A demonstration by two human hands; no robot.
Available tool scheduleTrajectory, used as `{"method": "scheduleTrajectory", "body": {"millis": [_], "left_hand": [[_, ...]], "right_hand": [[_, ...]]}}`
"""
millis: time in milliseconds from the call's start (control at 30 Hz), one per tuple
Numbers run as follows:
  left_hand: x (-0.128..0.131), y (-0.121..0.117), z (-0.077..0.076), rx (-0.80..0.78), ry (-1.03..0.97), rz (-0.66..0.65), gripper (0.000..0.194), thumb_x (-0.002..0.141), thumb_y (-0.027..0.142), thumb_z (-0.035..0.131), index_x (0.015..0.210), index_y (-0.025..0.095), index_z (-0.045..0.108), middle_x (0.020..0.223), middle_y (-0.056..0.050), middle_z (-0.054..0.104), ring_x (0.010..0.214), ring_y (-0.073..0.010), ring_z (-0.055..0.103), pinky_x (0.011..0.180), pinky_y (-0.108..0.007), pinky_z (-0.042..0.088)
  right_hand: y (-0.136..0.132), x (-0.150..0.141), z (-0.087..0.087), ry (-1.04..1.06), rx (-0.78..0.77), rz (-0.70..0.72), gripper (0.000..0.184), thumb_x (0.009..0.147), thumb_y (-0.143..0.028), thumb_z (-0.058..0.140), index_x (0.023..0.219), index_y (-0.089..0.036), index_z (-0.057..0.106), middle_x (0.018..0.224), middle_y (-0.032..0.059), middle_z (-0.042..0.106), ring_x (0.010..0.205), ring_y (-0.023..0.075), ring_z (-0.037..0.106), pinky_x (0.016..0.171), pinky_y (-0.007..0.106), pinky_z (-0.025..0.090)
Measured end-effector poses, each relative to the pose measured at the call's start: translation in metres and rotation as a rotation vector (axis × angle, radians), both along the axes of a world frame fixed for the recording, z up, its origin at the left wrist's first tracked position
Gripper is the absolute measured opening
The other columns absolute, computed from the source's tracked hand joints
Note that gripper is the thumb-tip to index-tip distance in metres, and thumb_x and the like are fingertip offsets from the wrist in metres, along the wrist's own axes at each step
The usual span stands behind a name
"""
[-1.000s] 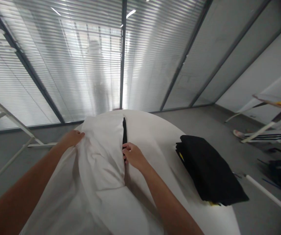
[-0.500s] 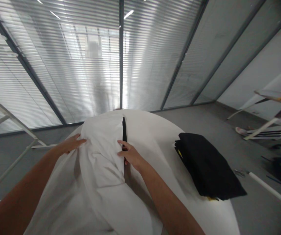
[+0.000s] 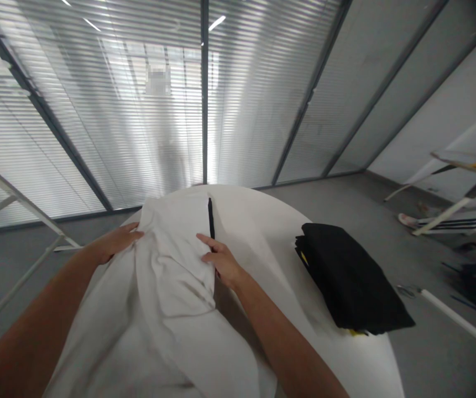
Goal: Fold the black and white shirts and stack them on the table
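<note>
A rumpled white cloth (image 3: 179,276) lies across the round white table (image 3: 258,221) and runs down toward me, flat at its far end and creased nearer. A narrow black strip (image 3: 210,215) shows along its right edge. At the cloth's left edge, my left hand (image 3: 119,243) holds the fabric, fingertips on top and the other fingers partly hidden. My right hand (image 3: 223,262) grips the right edge beside the strip. Its index finger points out over the cloth, while the lower fingers curl under the edge, partly hidden.
A folded black cloth stack (image 3: 349,276) with bits of yellow sits at the table's right side. White metal frames stand at left (image 3: 22,204) and right (image 3: 449,215). A person's striped leg (image 3: 461,224) shows at far right. Glass panels with blinds (image 3: 254,110) rise behind the table.
Both hands have shifted slightly, the left a little to the left, the right index finger straightening over the cloth. The cloth's right edge has moved slightly to the right and its far part looks flatter.
</note>
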State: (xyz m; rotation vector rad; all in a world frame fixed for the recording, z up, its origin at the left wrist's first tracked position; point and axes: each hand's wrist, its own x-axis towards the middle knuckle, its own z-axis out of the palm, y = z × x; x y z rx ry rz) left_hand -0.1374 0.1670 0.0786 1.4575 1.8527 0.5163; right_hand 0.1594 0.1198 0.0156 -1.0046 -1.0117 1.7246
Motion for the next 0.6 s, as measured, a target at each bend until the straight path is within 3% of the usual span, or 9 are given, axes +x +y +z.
{"method": "scheduleTrajectory", "body": {"millis": [100, 233, 333, 433, 600], "left_hand": [[0.006, -0.002, 0.003, -0.141, -0.325, -0.002, 0.071, 0.069, 0.044, 0.064, 0.135, 0.023, 0.052, 0.131, -0.010, 0.062, 0.106, -0.0322, 0.065, 0.079, -0.039, 0.058], [0.023, 0.001, 0.001, -0.122, -0.576, -0.043, 0.075, 0.068, 0.036, 0.066, 0.140, 0.027, 0.047, 0.124, -0.007, 0.066, 0.098, -0.0287, 0.068, 0.080, -0.039, 0.058], [0.041, 0.007, -0.005, -0.047, -0.596, -0.056, 0.077, 0.068, 0.028, 0.063, 0.142, 0.026, 0.044, 0.129, -0.006, 0.063, 0.102, -0.0270, 0.066, 0.086, -0.037, 0.055], [0.056, 0.014, -0.016, 0.060, -0.485, -0.050, 0.078, 0.065, 0.022, 0.056, 0.142, 0.023, 0.045, 0.134, -0.004, 0.060, 0.115, -0.0261, 0.060, 0.095, -0.035, 0.051], [0.057, 0.023, -0.039, 0.191, -0.323, 0.054, 0.081, 0.063, 0.017, 0.050, 0.143, 0.017, 0.043, 0.145, -0.004, 0.050, 0.129, -0.0232, 0.049, 0.103, -0.029, 0.043]], "right_hand": [[0.003, 0.007, 0.005, 0.078, -0.049, -0.078, 0.075, 0.052, -0.011, 0.057, 0.126, -0.022, 0.063, 0.115, 0.0016, 0.069, 0.090, 0.0187, 0.062, 0.077, 0.028, 0.048], [0.006, 0.027, 0.017, 0.073, -0.079, -0.154, 0.078, 0.050, -0.011, 0.053, 0.127, -0.019, 0.062, 0.110, 0.0036, 0.071, 0.079, 0.0165, 0.062, 0.068, 0.025, 0.047], [0.006, 0.042, 0.021, 0.032, -0.073, -0.162, 0.079, 0.050, -0.011, 0.052, 0.128, -0.017, 0.062, 0.106, 0.0037, 0.071, 0.073, 0.0152, 0.061, 0.063, 0.024, 0.045], [0.006, 0.050, 0.017, 0.024, -0.050, -0.133, 0.079, 0.049, -0.012, 0.051, 0.127, -0.020, 0.063, 0.109, 0.0031, 0.071, 0.078, 0.0164, 0.063, 0.064, 0.024, 0.046], [0.020, 0.054, -0.002, -0.032, 0.010, -0.052, 0.062, 0.057, -0.016, 0.055, 0.117, -0.023, 0.068, 0.113, 0.0009, 0.070, 0.094, 0.0192, 0.063, 0.081, 0.028, 0.048]]}}
